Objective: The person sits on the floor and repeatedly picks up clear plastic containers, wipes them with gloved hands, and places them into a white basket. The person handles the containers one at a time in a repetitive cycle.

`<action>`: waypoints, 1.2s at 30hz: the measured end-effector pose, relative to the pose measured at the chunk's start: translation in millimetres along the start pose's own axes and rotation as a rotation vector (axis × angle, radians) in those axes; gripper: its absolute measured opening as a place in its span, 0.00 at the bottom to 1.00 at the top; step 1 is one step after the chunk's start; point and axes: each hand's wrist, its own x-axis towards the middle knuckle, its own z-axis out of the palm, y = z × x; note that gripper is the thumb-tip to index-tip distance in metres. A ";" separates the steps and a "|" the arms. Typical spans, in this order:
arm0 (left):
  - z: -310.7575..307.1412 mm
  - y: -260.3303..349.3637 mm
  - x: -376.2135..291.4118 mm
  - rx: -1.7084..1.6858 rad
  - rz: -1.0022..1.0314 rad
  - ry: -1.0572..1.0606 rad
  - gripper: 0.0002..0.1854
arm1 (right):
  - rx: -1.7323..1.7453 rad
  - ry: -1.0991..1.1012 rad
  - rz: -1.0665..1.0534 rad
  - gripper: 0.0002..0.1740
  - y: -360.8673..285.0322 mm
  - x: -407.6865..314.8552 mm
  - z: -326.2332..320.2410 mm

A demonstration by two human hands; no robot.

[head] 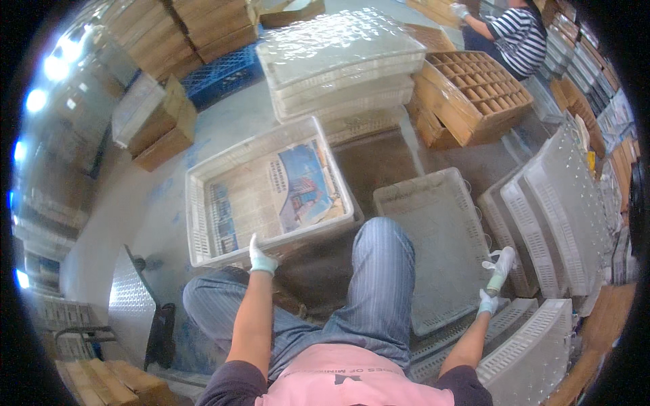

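My left hand (261, 259), in a white glove, grips the near rim of a white plastic crate (194, 223). The crate stands slightly tilted before my knees, and a printed paper sheet (304, 185) lines its bottom. My right hand (488, 302), gloved too, is out to the right, closed around a small object (496, 281), pale green below and white above. Its exact kind is unclear. Beneath and left of that hand lies a shallow translucent plastic crate (431, 243).
Stacked crates (345, 66) under clear film stand ahead. To their right is a divided cardboard box (477, 91), with a person in a striped shirt (520, 43) beyond. More crates (553, 218) lean at right. A metal-plated cart (129, 299) and cardboard boxes (162, 119) are left.
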 end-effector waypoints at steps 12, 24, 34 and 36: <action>11.3 29.9 -113.8 0.103 0.082 -0.153 0.25 | 0.789 -0.076 -0.584 0.32 -212.8 -142.7 -34.5; 11.5 3.2 -262.6 0.294 0.023 -0.522 0.16 | 1.012 -0.751 -0.843 0.43 -310.7 -340.1 -146.3; 114.8 -109.9 -246.7 0.818 -0.035 -0.714 0.54 | 0.672 -0.127 -0.565 0.37 -168.5 -210.8 -141.6; 135.7 -148.2 -237.2 0.881 -0.068 -0.767 0.63 | 0.478 0.128 -0.369 0.45 -131.1 -182.0 -129.8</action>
